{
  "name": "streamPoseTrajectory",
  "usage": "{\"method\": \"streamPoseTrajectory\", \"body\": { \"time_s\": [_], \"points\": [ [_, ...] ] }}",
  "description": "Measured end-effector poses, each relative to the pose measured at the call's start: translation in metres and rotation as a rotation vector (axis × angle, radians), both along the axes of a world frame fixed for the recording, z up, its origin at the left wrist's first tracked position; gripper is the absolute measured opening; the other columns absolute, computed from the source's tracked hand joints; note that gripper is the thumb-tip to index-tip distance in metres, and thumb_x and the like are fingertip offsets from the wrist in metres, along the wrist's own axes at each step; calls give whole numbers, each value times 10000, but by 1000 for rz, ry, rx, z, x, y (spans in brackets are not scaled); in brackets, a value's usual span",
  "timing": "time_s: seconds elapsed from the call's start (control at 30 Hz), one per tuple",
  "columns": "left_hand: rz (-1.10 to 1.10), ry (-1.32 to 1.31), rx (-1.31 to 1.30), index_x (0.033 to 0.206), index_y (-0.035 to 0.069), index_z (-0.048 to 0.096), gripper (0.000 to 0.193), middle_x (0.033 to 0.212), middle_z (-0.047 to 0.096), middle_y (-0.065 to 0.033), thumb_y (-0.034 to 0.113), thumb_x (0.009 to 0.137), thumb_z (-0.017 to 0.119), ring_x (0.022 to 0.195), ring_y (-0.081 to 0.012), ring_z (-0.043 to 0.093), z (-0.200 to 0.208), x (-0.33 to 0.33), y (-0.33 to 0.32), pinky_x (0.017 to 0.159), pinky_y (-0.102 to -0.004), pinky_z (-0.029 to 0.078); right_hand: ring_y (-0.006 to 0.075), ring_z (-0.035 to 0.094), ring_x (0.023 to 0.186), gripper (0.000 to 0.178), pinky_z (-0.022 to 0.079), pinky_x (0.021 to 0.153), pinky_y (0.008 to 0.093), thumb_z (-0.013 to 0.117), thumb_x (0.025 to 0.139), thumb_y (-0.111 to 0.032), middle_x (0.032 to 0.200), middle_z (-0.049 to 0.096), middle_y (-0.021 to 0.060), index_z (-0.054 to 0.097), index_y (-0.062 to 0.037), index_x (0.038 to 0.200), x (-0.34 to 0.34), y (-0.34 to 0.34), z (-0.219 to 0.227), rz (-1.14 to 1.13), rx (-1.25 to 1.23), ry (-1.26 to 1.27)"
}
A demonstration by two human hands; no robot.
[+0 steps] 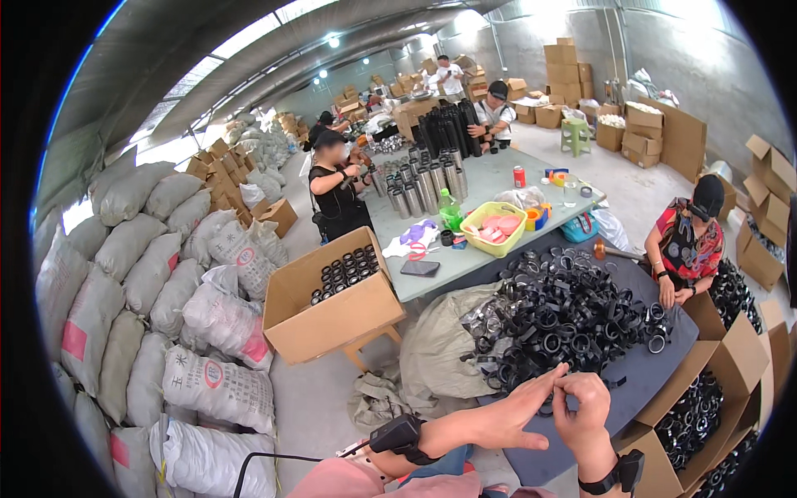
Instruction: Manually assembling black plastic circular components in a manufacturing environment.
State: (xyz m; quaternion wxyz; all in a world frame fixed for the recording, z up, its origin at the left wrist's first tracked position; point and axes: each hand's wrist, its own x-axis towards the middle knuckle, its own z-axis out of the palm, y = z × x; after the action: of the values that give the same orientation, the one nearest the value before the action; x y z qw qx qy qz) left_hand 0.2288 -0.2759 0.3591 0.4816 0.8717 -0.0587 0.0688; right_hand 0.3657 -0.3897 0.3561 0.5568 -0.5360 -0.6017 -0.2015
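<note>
Currently, my left hand [508, 412] is flat and open at the near edge of the grey table [656, 365], holding nothing. My right hand [583, 405] pinches a small black ring [558, 381] just beside it. The black ring pile [556, 319] behind remains large; most appears unprocessed. Cardboard boxes [706, 407] right of the table hold finished-looking rings.

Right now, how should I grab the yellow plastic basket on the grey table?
Probably take the yellow plastic basket by its rim, one hand on each short end, coming from above. It sits flat and open-topped on the grey table, with pink things inside, so lifting both ends keeps it level.
</note>
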Motion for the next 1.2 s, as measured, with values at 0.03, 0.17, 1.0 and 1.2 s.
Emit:
{"method": "streamPoseTrajectory", "body": {
  "time_s": [0.03, 0.17, 1.0, 1.2],
  "points": [
    [-8, 19, -40, 1506, -45, -78, 1227, 1590, -23, -251, 730, 803, 562, 1485, -352, 30, 1, -2, 4, 1188, -437, 89, 275, 630, 683, 365, 486, 612, 357, 700, 668, 118, 810, 643, 78, 513, -66, 922, -3, 6, -1, 4, 14, -11],
    [-32, 35, -235, 1502, -41, -108, 1176, 1596, -26, -234, 656, 843, 573, 1490, -325, 4, -7, -11, 26, 1197, -396, 84, 281, 619, 690, 371, 485, 622, 363, 686, 649, 118, 815, 635, 78, 490, -74, 899, -10, 31, -9, 18, 5, -24],
    [-246, 423, -504, 1512, -50, -28, 964, 1593, 47, -227, 576, 957, 450, 1489, -290, 59, -275, 18, 208, 1195, -366, 77, 385, 618, 804, 209, 513, 698, 421, 631, 816, 37, 896, 627, 181, 568, -19, 1007, 17, 171, -216, 60, -485, 303],
    [-356, 309, -616, 1513, -51, -23, 959, 1595, 57, -214, 586, 959, 432, 1489, -281, 61, -351, 56, 177, 1193, -367, 76, 330, 642, 734, 307, 511, 647, 397, 682, 659, 85, 837, 661, 115, 535, -47, 894, 29, 134, -332, -124, -348, 222]
  ]
}}
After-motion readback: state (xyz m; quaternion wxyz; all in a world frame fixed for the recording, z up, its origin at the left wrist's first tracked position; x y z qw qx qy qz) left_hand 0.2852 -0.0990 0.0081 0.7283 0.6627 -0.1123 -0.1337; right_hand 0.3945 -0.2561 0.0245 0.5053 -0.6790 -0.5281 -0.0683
